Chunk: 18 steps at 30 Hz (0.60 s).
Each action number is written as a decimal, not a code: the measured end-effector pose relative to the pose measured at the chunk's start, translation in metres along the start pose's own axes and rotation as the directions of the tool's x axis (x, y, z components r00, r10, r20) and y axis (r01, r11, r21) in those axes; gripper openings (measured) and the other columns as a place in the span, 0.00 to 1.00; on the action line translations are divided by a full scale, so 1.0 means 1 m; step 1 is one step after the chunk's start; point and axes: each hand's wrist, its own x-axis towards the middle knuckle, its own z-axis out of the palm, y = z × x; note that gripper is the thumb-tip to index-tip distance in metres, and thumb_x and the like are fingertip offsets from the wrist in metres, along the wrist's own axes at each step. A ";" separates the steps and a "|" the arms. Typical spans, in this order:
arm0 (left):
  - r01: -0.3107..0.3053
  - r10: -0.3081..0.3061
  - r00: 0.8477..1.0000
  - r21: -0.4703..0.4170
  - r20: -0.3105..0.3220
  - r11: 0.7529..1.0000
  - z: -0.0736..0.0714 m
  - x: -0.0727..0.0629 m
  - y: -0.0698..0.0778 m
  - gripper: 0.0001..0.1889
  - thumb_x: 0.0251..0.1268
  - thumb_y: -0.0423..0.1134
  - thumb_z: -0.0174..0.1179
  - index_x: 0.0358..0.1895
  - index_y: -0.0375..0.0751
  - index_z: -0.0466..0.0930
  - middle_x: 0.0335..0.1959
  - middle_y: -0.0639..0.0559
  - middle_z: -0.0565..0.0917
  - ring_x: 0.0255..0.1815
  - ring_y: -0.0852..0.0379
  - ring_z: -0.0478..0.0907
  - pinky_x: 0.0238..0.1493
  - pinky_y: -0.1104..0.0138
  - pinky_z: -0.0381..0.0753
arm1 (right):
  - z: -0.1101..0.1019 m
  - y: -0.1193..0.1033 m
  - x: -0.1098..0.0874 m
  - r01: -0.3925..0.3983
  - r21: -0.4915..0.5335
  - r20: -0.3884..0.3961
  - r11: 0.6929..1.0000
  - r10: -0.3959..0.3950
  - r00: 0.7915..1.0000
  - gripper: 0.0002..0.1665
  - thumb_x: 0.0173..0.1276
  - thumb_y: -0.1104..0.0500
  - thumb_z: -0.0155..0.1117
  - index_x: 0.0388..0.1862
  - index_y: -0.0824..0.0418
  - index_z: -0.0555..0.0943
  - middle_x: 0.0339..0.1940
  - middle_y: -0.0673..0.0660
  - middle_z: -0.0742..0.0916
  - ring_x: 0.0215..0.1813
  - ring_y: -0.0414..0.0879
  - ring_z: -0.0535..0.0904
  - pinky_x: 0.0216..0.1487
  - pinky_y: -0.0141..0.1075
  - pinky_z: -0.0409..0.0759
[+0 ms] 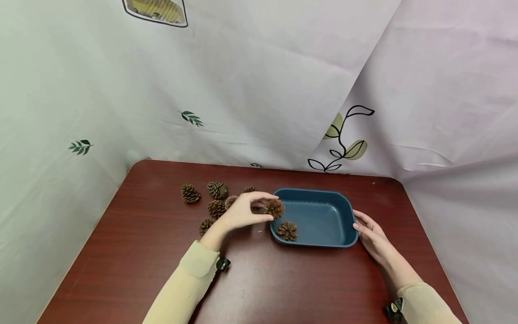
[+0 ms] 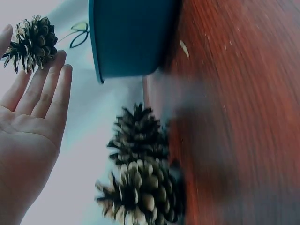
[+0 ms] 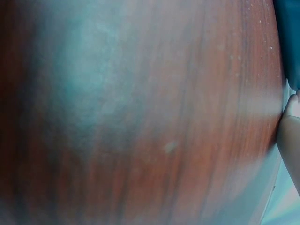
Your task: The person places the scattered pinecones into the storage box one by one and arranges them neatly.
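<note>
- As seen from the head view, can make out a leftmost pine cone (image 1: 190, 194), lying well left of the blue tray (image 1: 319, 220) on the reddish-brown worktop (image 1: 121, 252).
- Closer to the tray, also on its left, can see a loose group of pine cones (image 1: 216, 209) on the worktop, partly covered by the left hand; cannot count those behind it with certainty.
- Left and in front of the tray, can follow a pale left sleeve (image 1: 180, 288), with a small black device (image 1: 222, 264) at the wrist.
- Just left of the tray, can see the left hand (image 1: 243, 211), grip pinching the held pine cone (image 1: 274, 209) between thumb and fingers, raised above the tray's rim at its left end.
- Inside the tray, near the front left corner, can see another pine cone (image 1: 287, 231), resting with scales spread.
- Behind the tray's right part, can see hanging pale cloth (image 1: 283, 90), printed with a leafy stem (image 1: 356, 150).
- At the tray's right end, can see the right hand (image 1: 373, 235), touching the edge with thumb and fingers; cannot tell whether grip is clasping it or merely resting there.
- Right and in front of the tray, can see a right sleeve (image 1: 426, 306).
</note>
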 end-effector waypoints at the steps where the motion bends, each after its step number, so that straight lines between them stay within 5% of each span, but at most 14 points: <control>1: -0.001 0.001 1.000 0.000 0.010 1.000 0.002 0.002 0.001 0.28 0.65 0.33 0.75 0.69 0.39 0.82 0.66 0.42 0.85 0.61 0.45 0.85 0.66 0.63 0.86 | 0.000 0.000 0.000 0.000 0.002 -0.001 1.000 0.000 1.000 0.29 0.85 0.72 0.41 0.72 0.49 0.76 0.68 0.40 0.85 0.67 0.30 0.81 0.65 0.21 0.79; 15: -0.032 0.011 0.981 0.105 0.196 0.994 0.034 0.039 0.013 0.28 0.67 0.40 0.75 0.69 0.41 0.82 0.65 0.47 0.86 0.60 0.50 0.86 0.66 0.56 0.87 | 0.000 0.002 -0.001 0.007 0.013 0.003 1.000 -0.007 1.000 0.29 0.85 0.73 0.40 0.72 0.50 0.76 0.67 0.42 0.86 0.66 0.31 0.81 0.64 0.21 0.79; 18: -0.052 0.017 0.972 0.143 0.234 0.988 0.041 0.047 0.013 0.28 0.67 0.41 0.75 0.69 0.42 0.82 0.64 0.49 0.87 0.60 0.52 0.86 0.66 0.61 0.86 | 0.000 0.002 0.000 0.011 0.014 0.007 1.000 -0.011 1.000 0.29 0.85 0.73 0.40 0.72 0.51 0.76 0.66 0.42 0.86 0.65 0.31 0.81 0.64 0.22 0.80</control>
